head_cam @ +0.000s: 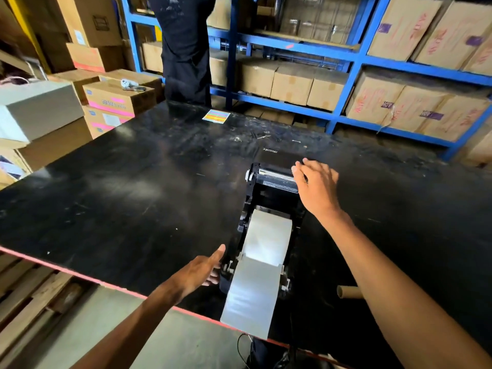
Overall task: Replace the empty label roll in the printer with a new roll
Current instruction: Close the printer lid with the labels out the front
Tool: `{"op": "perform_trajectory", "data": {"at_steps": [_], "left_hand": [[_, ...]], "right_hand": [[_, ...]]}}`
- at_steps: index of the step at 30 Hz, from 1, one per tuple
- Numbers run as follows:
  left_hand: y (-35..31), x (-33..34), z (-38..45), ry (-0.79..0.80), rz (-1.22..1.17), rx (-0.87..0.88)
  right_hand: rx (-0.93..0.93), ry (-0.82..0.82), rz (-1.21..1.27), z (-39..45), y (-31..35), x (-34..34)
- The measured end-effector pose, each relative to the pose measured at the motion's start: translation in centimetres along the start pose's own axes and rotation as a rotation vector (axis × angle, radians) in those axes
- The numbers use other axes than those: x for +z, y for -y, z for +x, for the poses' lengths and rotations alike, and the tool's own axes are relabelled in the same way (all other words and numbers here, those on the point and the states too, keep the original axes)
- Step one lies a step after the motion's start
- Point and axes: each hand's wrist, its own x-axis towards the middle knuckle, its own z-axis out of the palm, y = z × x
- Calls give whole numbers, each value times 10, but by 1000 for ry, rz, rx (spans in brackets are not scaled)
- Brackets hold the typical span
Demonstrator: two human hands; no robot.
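Note:
A black label printer [277, 182] lies on the black table [133, 195] with its lid swung open away from me. A white label roll [269, 235] sits in its bay, and a strip of labels [253, 294] runs out over the front, past the table's edge. My right hand [315, 186] rests with spread fingers on the right side of the open lid. My left hand [202, 270] lies flat against the printer's front left corner. A bare cardboard core [348, 291] lies on the table to the right, partly hidden behind my right forearm.
A person in dark clothes [186, 49] stands at the table's far side. Blue shelving [354, 59] with cardboard boxes fills the back and right. Stacked boxes [117, 99] stand at the left. A coloured sticker sheet [216, 115] lies near the far edge. A cable [241, 350] hangs below.

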Motion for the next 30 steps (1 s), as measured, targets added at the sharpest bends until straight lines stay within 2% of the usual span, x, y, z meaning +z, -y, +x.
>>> {"op": "perform_trajectory", "data": {"at_steps": [3, 5, 7, 12, 20, 23, 25, 28, 30], "left_hand": [[2, -2, 4, -4, -27, -15], [3, -3, 4, -13, -69, -17], [5, -3, 3, -30, -112, -12], [9, 0, 5, -114, -204, -4], [-3, 5, -8, -114, -173, 9], [-2, 7, -9, -131, -141, 16], [-2, 7, -9, -150, -151, 10], [0, 10, -6, -158, -162, 4], [2, 12, -4, -168, -183, 4]], "right_hand": [[-115, -212, 70, -28, 1, -12], [-169, -240, 98, -51, 4, -15], [-136, -232, 150, -75, 8, -14], [22, -100, 248, -126, 14, -11], [-63, 97, 66, -186, 11, 9], [-65, 160, 68, -199, 9, 17], [43, 141, 181, -200, 8, 16], [325, 106, 377, -196, 6, 10], [478, 154, 436, -196, 1, 10]]}}
